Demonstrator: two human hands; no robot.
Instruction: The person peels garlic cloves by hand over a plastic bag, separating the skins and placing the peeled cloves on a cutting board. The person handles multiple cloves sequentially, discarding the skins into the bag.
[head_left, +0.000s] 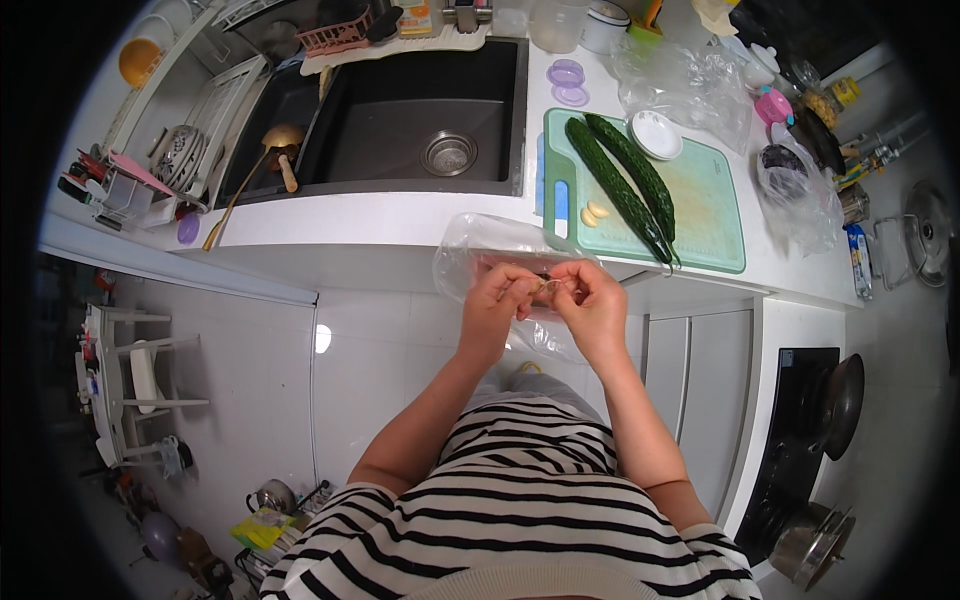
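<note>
My left hand and my right hand meet fingertip to fingertip. Between them they pinch a small pale thing with papery skin, apparently a garlic clove, mostly covered by the fingers. Directly beneath is a bin lined with a clear plastic bag, its reddish inside partly showing. To the right of the bin, a green cutting board lies on the counter. Two long cucumbers rest across it, stems towards me. Peeled garlic cloves sit left of them, and a small white dish is at the board's far edge.
A black sink is left of the board, with a ladle in its side basin. Purple lids and crumpled plastic bags lie behind the board. An induction hob with a pan and a pot is at right.
</note>
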